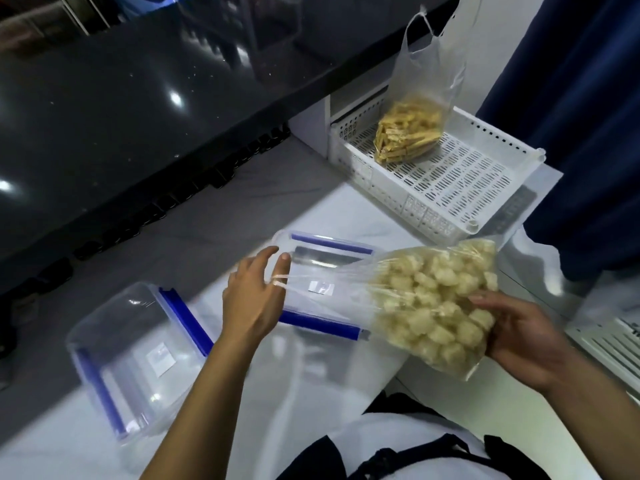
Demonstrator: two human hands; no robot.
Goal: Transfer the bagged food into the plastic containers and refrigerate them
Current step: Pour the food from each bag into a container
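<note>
This looks like a home kitchen. A glossy black stone counter (145, 109) runs along the far side above a white work surface (263, 386). On it stand clear plastic food containers (138, 362) with blue clips and a white perforated basket (446, 181) holding bagged food (408, 133).

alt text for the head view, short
Right hand cradles a clear bag of pale food chunks while the left hand pulls its mouth over an empty plastic container. Another container sits left.
</note>
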